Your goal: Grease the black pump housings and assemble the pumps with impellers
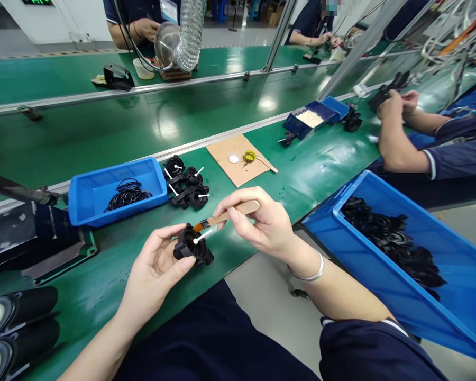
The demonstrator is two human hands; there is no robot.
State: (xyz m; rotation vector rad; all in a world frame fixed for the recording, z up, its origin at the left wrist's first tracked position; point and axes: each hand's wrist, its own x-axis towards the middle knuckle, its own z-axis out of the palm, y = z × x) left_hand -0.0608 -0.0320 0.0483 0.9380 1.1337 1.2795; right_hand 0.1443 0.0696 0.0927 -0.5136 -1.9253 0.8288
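My left hand [158, 262] grips a black round plastic housing [190, 246] by its sides, its opening turned up. A thin white pin [204, 235] sticks out from the housing's middle. Between the thumb and fingers of my right hand [259, 222] is a small paintbrush [234, 212] with a wooden handle. The brush's orange-brown bristles are at the housing's upper rim; whether they touch it I cannot tell. Several similar black housings [188, 182] with white pins lie on the green bench beyond my left hand.
A blue tray [117, 180] holds black rubber rings. On a cardboard sheet [232, 153] are a yellow-rimmed cap [249, 156], a white disc and a stick. A blue crate [384, 254] of black parts stands at right. Co-workers' hands [396, 106] work at right and across the bench.
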